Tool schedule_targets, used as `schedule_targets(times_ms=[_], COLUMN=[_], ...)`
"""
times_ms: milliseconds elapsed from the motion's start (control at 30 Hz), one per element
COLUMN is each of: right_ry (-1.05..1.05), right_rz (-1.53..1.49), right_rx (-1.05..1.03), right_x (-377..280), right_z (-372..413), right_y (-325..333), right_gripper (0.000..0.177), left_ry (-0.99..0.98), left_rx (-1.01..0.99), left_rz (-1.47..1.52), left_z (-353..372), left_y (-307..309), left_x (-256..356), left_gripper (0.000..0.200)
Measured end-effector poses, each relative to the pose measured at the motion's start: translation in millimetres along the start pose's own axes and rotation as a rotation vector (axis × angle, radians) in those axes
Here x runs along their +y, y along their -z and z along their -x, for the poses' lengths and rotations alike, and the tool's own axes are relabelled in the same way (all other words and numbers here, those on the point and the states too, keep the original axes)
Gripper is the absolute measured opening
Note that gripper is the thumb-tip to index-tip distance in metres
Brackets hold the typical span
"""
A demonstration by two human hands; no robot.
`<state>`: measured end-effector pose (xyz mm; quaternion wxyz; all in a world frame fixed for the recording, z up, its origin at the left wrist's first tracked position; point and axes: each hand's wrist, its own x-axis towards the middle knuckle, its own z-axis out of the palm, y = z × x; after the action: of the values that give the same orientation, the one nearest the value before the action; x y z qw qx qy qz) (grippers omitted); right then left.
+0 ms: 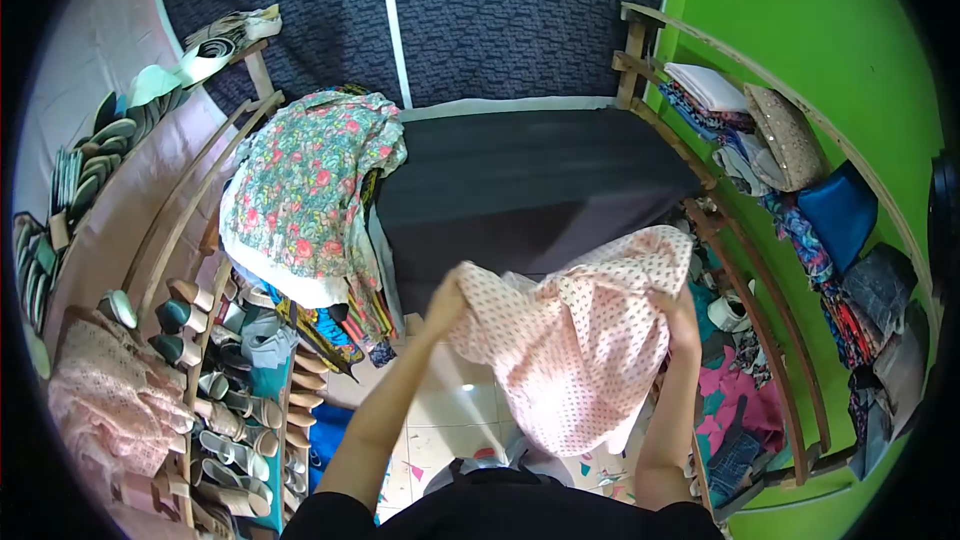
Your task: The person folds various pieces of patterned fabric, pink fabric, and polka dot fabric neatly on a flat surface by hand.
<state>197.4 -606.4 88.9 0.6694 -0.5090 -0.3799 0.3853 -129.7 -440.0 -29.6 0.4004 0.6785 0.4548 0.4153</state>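
Observation:
A pale pink cloth with small dark dots (575, 350) hangs in the air in front of my body, held up between both hands. My left hand (448, 305) is closed round its left edge. On the other side, my right hand (680, 318) grips the cloth's right edge, the fingers partly covered by folds. The fabric sags in the middle and hides part of the floor. Beyond it stands a table covered in dark cloth (520, 165). To its left lies a heap of floral fabric (310, 180), apart from my hands.
Wooden shelves on the left hold several shoes (235, 420) and a pink lace cloth (110, 390). Along the green wall (830, 30), a wooden rack carries folded fabrics (705, 100), a sequined bag (783, 140) and a blue pouch (840, 212). Scraps lie on the tiled floor (430, 440).

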Motion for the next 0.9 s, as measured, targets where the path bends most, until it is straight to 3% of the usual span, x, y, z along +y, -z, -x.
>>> schedule_targets(times_ms=[133,200,233,333,367,467,533,633,733,800,867,900], right_ry=[0.167,0.132,0.138,0.092,0.038,0.015,0.037,0.068,0.141,0.134,0.115,0.11], right_rz=[0.0,-0.033,-0.054,0.002,0.13,0.215,0.415,0.408,0.664,0.655,0.575,0.569], right_rx=[0.036,0.071,0.039,-0.023,0.024,-0.013,-0.029,-0.191,0.132,0.174,0.029,-0.055], right_x=[-7.9,-8.1,-6.1,-7.3,-4.4,13.3,21.6,20.8,36.3,38.0,54.0,54.4], right_z=[-27.6,-43.2,-51.7,-73.1,-81.4,-106.7,-117.2,-127.6,-160.7,-171.7,-180.4,-179.2], right_y=[9.8,11.7,14.3,16.8,18.9,20.3,10.3,5.1,29.4,41.4,34.8,25.2], right_gripper=[0.058,0.056,0.065,0.076,0.082,0.081,0.079,0.072,0.071,0.065,0.063,0.062], left_ry=[0.14,0.07,0.031,0.101,0.031,-0.037,-0.087,-0.177,-0.233,-0.082,0.076,0.004], left_rx=[0.336,0.498,0.578,0.675,0.719,0.612,0.625,0.673,0.673,0.639,0.571,0.458], left_rz=[-0.23,-0.237,-0.24,-0.117,-0.098,-0.277,-0.349,-0.39,-0.373,-0.355,-0.244,-0.082], left_z=[11.3,-3.2,-9.3,-10.1,-12.0,-10.9,-17.8,-28.7,-39.3,-33.9,-31.7,-33.3], left_y=[71.9,95.0,99.6,110.8,110.5,97.6,87.8,79.0,98.8,102.5,91.1,79.3], left_x=[17.7,-44.3,-64.1,-30.7,-26.0,31.9,47.4,66.1,49.7,65.0,87.5,92.4], left_gripper=[0.034,0.033,0.033,0.032,0.031,0.032,0.028,0.027,0.027,0.026,0.026,0.026])
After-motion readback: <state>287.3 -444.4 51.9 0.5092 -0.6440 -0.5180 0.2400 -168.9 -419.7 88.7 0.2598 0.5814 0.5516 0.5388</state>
